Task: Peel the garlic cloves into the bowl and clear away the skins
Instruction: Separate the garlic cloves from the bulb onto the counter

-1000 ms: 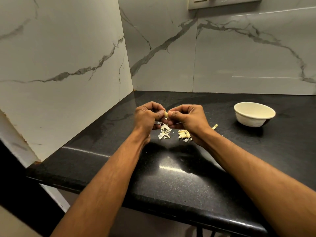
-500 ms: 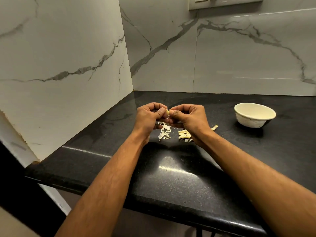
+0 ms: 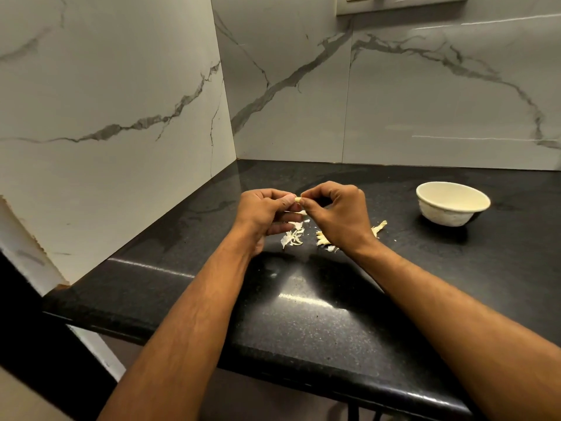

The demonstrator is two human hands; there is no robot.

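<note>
A small pale garlic clove (image 3: 298, 199) is pinched between the fingertips of both hands above the black counter. My left hand (image 3: 263, 211) grips it from the left, my right hand (image 3: 337, 214) from the right, fingers curled. Thin white skins (image 3: 293, 237) lie on the counter under the hands, with more pale pieces (image 3: 322, 238) beside my right wrist and one strip (image 3: 380, 226) to its right. The cream bowl (image 3: 452, 202) stands to the right, apart from the hands; its inside is hidden from this angle.
The black stone counter (image 3: 303, 314) runs into a corner of marble-patterned walls (image 3: 121, 117). Its front edge is near me and its left end drops off beside a dark gap. A switch plate (image 3: 400, 3) sits high on the back wall.
Both hands stay together on the clove with only small finger shifts. The view has drifted slightly.
</note>
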